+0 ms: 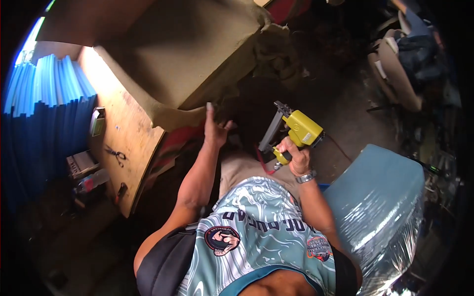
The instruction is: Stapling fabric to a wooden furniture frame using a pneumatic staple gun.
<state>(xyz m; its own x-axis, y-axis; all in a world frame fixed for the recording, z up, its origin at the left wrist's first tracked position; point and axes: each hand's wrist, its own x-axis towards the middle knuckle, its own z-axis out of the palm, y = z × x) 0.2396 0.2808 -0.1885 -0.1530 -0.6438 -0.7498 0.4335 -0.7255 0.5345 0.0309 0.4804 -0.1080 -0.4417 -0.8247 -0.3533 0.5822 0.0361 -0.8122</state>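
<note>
My right hand (pixel 295 159) grips the handle of a yellow pneumatic staple gun (pixel 303 129), its grey magazine pointing up and to the left. A red air hose (pixel 264 165) runs by the handle's base. My left hand (pixel 216 132) has its fingers apart, one stretched upward at the loose lower edge of the brown fabric. That fabric covers a large box-shaped upholstered piece (pixel 197 61) above the table. Whether the fingertip presses the cloth or only lies close to it, I cannot tell.
A wooden tabletop (pixel 140 148) at left bears scissors (pixel 116 155). Blue foam sheets (pixel 44 123) stand beyond it, with small boxes (pixel 83 163) nearby. At right sits a blue-green cushioned seat (pixel 380 182) partly in clear plastic. Beige upholstered pieces (pixel 395 74) lie at far right.
</note>
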